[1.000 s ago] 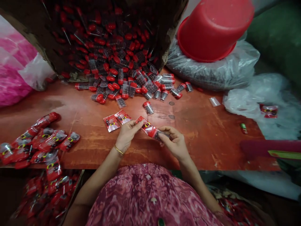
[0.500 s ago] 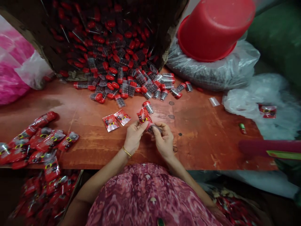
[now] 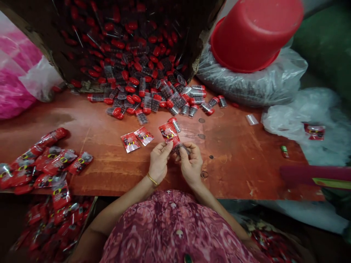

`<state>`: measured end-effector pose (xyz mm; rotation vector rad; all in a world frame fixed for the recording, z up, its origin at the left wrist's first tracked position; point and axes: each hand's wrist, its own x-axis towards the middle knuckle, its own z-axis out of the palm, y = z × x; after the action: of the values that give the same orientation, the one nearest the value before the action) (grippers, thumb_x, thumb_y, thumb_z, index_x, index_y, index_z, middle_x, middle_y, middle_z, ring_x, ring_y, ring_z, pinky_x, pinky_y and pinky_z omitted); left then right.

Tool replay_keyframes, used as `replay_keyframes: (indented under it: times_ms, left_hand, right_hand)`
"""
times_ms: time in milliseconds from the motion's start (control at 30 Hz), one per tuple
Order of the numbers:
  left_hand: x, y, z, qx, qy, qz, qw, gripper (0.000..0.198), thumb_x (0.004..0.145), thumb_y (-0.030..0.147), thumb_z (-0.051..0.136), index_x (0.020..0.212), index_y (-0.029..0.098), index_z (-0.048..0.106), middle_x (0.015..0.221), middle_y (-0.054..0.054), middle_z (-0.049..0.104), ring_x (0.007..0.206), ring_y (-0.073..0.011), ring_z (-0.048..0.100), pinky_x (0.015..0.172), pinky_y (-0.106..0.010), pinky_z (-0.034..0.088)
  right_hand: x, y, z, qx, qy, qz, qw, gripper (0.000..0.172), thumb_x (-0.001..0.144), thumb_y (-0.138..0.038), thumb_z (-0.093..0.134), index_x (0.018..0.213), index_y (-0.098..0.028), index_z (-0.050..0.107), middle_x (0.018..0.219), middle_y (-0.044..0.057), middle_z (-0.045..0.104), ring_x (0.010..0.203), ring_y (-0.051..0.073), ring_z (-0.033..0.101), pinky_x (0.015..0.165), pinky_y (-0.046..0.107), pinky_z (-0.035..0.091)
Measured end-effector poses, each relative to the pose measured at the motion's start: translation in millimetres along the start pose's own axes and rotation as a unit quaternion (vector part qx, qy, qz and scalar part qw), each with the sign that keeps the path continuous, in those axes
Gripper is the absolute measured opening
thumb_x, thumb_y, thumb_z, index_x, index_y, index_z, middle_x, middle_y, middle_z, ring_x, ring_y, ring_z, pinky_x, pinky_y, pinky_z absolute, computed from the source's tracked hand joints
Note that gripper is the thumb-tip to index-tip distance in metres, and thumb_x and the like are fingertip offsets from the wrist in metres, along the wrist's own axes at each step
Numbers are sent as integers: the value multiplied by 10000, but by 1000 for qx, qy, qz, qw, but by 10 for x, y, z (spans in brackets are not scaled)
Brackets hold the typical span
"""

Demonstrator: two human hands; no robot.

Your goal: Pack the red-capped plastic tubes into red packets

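My left hand (image 3: 159, 162) pinches the lower edge of a red printed wrapper (image 3: 168, 131) between thumb and fingers. My right hand (image 3: 191, 162) is closed around a small clear container of dark pellets (image 3: 183, 147), whose end is at the wrapper's lower edge. How far it sits inside the wrapper is hidden by the fingers. Just behind the wrapper lies another red-capped container (image 3: 174, 125). Two flat red packets (image 3: 131, 142) rest on the table to the left of my hands.
Red-capped containers spill from a cardboard box (image 3: 199, 60) onto the red table (image 3: 233, 157). Filled red packets (image 3: 59, 160) are heaped at left, more below the edge. A red tub (image 3: 255, 34) stands upside down on a plastic bag (image 3: 287, 78). A green-labelled item (image 3: 284, 151) lies at right.
The wrapper's upper part has opened out flatter and leans further left over the table. Both hands stay close together, with little movement. The whole view has shifted slightly.
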<state>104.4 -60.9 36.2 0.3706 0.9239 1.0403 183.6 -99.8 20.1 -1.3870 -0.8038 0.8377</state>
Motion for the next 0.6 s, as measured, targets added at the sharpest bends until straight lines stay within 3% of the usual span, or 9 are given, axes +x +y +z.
replay_keyframes:
  times_ms: [233,367,433,500,600]
  left_hand:
    - [17,-38,-61,43,-11,50,998,389,599,497,731,768,157,645,749,-25,696,724,-130,632,665,-225,454]
    - [122,62,-63,41,-33,3,999,531,681,625,590,962,176,635,933,-69,709,832,-162,652,710,-241,469]
    - [190,117,-69,49,-35,-42,997,537,697,634,564,932,157,637,885,-86,715,789,-171,661,684,-248,475]
    - [241,150,-102,84,-22,-43,995,482,711,595,579,879,147,635,781,-80,714,682,-161,656,623,-244,468]
    - [279,164,-199,192,13,56,980,335,695,472,658,821,164,629,668,-28,692,512,-116,590,526,-217,420]
  right_hand:
    - [39,-77,-3,22,19,-17,999,173,814,-353,532,905,-226,458,645,-62,528,430,63,484,418,198,420]
    - [36,-70,19,18,0,-11,1000,196,812,-372,534,915,-227,452,602,-70,508,425,73,490,422,206,428]
    - [29,-18,7,14,-11,-2,1000,206,813,-384,535,918,-227,453,598,-71,505,423,75,487,414,205,428]
    - [34,65,-55,-7,-10,4,1000,209,817,-392,531,922,-225,463,635,-60,523,434,73,484,412,202,420]
    - [85,214,-254,-96,18,-27,995,205,826,-379,520,936,-208,496,760,-12,580,567,103,544,507,230,452]
